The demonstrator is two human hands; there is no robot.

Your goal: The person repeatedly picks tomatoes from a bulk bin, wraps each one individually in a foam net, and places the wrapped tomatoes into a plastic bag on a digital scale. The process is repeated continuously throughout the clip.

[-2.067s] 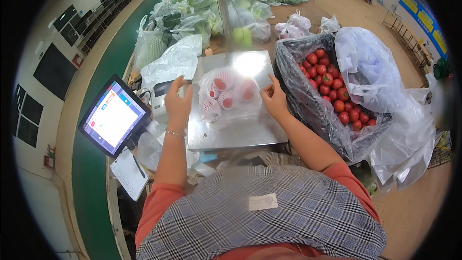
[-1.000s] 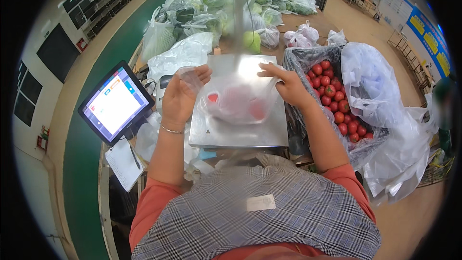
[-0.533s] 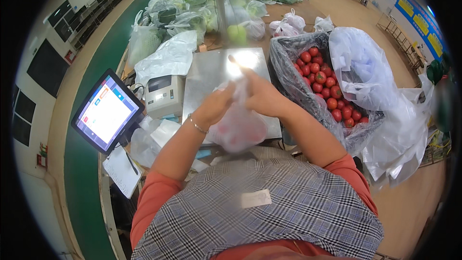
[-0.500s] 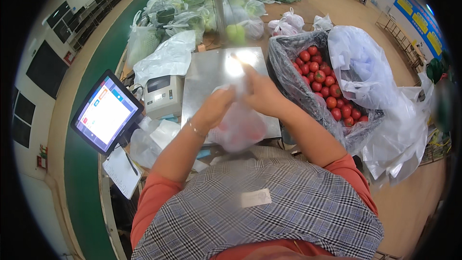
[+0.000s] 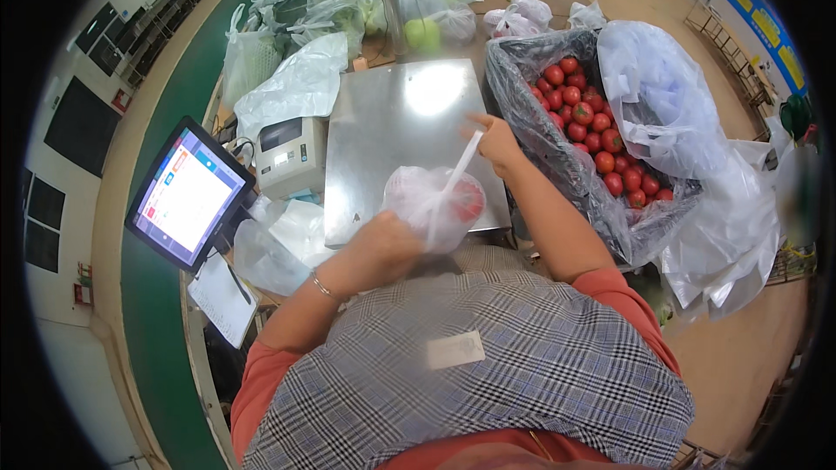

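Observation:
A thin white plastic bag (image 5: 418, 192) with red round produce showing through, likely tomatoes, is at the near edge of a steel weighing plate (image 5: 383, 130). My right hand (image 5: 498, 144) is closed on one stretched strip of the bag and draws it up to the right. Against the bag's near left side, my left hand (image 5: 387, 241) is closed, slightly blurred; its fingertips are hidden, and it seems to grip the bag's other end. To the right stands a crate lined with dark plastic (image 5: 514, 78), holding many loose tomatoes (image 5: 604, 141).
Left of the plate are a label printer (image 5: 290, 157) and a tilted touch screen (image 5: 187, 196), with a notepad (image 5: 221, 300) below. Bagged green vegetables (image 5: 322, 0) crowd the back around a metal pole (image 5: 388, 0). Clear plastic sheeting (image 5: 666, 96) drapes over the crate's right side.
My hands have moved apart: the right went rightward, pulling out a bag strip, and the left came down and nearer. The bag now shows more plainly, slightly higher in view.

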